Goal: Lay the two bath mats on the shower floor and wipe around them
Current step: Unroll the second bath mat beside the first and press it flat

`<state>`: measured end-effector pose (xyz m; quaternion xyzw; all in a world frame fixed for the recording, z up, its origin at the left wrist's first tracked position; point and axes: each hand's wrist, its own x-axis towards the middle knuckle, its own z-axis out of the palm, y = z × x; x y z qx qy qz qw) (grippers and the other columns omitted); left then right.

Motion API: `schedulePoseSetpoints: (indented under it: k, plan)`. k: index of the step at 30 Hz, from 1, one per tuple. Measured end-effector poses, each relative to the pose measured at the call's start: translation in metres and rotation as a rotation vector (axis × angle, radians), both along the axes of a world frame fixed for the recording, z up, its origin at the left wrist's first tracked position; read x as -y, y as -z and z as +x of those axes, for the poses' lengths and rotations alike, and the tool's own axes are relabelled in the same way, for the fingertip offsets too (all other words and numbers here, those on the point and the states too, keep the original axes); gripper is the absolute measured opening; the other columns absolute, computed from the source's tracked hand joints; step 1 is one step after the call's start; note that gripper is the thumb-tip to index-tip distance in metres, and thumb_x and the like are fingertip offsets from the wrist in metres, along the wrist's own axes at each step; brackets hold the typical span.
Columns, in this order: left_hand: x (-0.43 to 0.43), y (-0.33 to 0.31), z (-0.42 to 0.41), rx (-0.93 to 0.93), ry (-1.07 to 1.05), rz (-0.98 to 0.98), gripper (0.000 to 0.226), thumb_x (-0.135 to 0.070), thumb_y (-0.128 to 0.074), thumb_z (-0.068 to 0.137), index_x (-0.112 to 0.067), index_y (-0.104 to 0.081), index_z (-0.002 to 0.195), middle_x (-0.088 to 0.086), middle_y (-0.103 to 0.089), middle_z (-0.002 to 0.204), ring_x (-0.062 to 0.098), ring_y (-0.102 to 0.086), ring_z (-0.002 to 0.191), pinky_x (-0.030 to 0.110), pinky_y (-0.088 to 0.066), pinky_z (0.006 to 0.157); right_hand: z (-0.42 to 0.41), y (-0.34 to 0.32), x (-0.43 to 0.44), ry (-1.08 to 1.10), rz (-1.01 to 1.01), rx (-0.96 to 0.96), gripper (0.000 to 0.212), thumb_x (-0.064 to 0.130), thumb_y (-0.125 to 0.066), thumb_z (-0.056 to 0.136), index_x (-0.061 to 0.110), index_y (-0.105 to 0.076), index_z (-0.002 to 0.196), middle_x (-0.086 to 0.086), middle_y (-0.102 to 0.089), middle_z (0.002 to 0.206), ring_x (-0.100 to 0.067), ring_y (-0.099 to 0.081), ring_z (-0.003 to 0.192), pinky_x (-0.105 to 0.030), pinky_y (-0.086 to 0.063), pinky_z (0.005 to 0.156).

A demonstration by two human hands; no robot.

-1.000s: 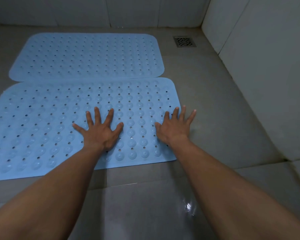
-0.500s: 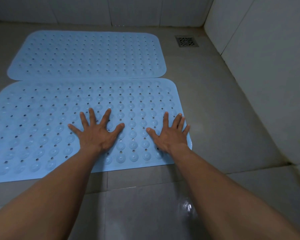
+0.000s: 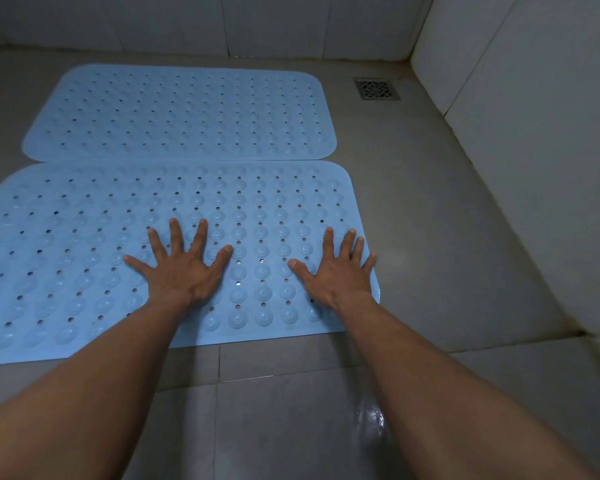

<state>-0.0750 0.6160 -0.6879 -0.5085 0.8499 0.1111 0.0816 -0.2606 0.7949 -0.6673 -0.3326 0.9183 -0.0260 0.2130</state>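
Both hands lay flat with fingers spread, gripping nothing: the left hand point(image 3: 184, 271) and right hand point(image 3: 336, 275) pressed on the near mat point(image 3: 84, 258). Beyond the fingertips lay the far mat point(image 3: 181, 112), edges almost touching. A floor drain point(image 3: 376, 88) sat far right of it, near the tiled wall point(image 3: 534, 133).

— What blocks the shower floor point(image 3: 447, 237)?

— Two blue mats. The far mat point(image 3: 181, 112) and the near mat point(image 3: 84, 254) lie edge to edge, leaving no gap between them. The left hand point(image 3: 184, 268) and right hand point(image 3: 336, 271) press flat, fingers spread, on the near mat's right end.

— Where is passage open?

— A bare strip runs right of both mats to the side wall point(image 3: 534, 150), with the drain point(image 3: 376, 88) set flush in its far corner. Wet tile in front of the near mat is open too, crossed only by the forearms.

— And behind?

— A narrow band before the back wall point(image 3: 222, 22).
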Motion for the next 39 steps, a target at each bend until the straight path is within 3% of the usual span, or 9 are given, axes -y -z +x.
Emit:
schedulePoseSetpoints:
  k: [8,11,14,19,30,33,35,37,39]
  plan:
    - [-0.001,-0.004,-0.004,-0.026,0.003,0.063,0.087,-0.09,0.002,0.076,-0.047,0.022,0.15,0.0,0.029,0.161,0.031,0.028,0.147,0.073,0.017,0.108,0.008,0.003,0.014,-0.031,-0.007,-0.053,0.088,0.07,-0.019,0.094,0.018,0.015,0.157,-0.019,0.021,0.162,-0.04,0.02,0.148,-0.06,0.011,0.117]
    - [0.003,-0.009,0.002,-0.115,-0.036,0.091,0.095,-0.088,-0.015,0.08,-0.039,0.018,0.154,0.001,0.025,0.163,0.024,0.021,0.15,0.07,0.014,0.112,0.004,0.002,0.016,-0.03,0.008,-0.025,0.082,0.066,-0.017,0.097,0.021,0.016,0.157,-0.017,0.022,0.162,-0.038,0.02,0.149,-0.059,0.012,0.118]
    - [0.008,-0.015,0.016,-0.089,0.026,0.121,0.104,-0.089,-0.026,0.078,-0.032,0.006,0.158,0.004,0.023,0.164,0.024,0.018,0.151,0.067,0.008,0.115,0.002,0.003,0.013,-0.032,0.03,-0.026,0.078,0.063,-0.017,0.099,0.022,0.017,0.156,-0.016,0.024,0.162,-0.036,0.02,0.149,-0.057,0.012,0.118]
    - [0.011,-0.02,0.028,0.08,-0.058,0.141,0.11,-0.105,-0.009,0.056,-0.052,0.018,0.148,0.001,0.033,0.16,0.044,0.026,0.145,0.074,0.013,0.107,0.004,0.004,0.017,-0.021,0.038,-0.017,0.077,0.063,-0.015,0.099,0.024,0.02,0.155,-0.015,0.027,0.161,-0.035,0.022,0.149,-0.056,0.015,0.118]
    - [0.011,-0.01,0.028,0.025,-0.042,0.094,0.112,-0.105,-0.002,0.055,-0.05,0.017,0.151,0.005,0.03,0.161,0.049,0.026,0.144,0.072,0.013,0.11,0.001,0.006,0.017,-0.022,0.032,-0.013,0.075,0.061,-0.014,0.1,0.026,0.023,0.154,-0.013,0.03,0.16,-0.031,0.024,0.149,-0.056,0.014,0.118]
    - [0.012,-0.015,0.032,0.013,-0.021,0.064,0.104,-0.101,-0.004,0.063,-0.05,0.011,0.152,0.003,0.018,0.165,0.047,0.015,0.147,0.07,0.005,0.114,0.004,0.002,0.02,0.0,0.028,-0.019,0.075,0.059,-0.017,0.1,0.025,0.021,0.155,-0.014,0.028,0.161,-0.032,0.022,0.149,-0.057,0.012,0.118]
    - [0.016,-0.019,0.037,-0.004,-0.009,-0.021,0.093,-0.093,-0.008,0.075,-0.047,0.001,0.155,0.004,-0.001,0.167,0.044,-0.003,0.148,0.065,-0.01,0.113,0.009,-0.001,0.026,0.022,0.008,-0.023,0.073,0.053,-0.02,0.101,0.023,0.017,0.156,-0.015,0.023,0.162,-0.033,0.02,0.15,-0.059,0.011,0.118]
    - [0.028,-0.022,0.045,-0.023,0.002,-0.157,0.081,-0.081,-0.016,0.087,-0.038,-0.014,0.156,0.009,-0.024,0.159,0.04,-0.026,0.139,0.058,-0.026,0.106,0.017,-0.004,0.036,0.01,-0.009,-0.04,0.07,0.045,-0.023,0.102,0.021,0.012,0.157,-0.016,0.018,0.163,-0.035,0.017,0.15,-0.06,0.009,0.118]
    - [0.044,-0.02,0.053,-0.059,0.021,-0.251,0.069,-0.068,-0.025,0.095,-0.03,-0.029,0.152,0.011,-0.04,0.147,0.037,-0.039,0.127,0.052,-0.033,0.1,0.025,-0.006,0.051,-0.027,-0.019,-0.063,0.07,0.036,-0.029,0.1,0.02,0.006,0.158,-0.017,0.012,0.164,-0.035,0.013,0.151,-0.061,0.007,0.118]
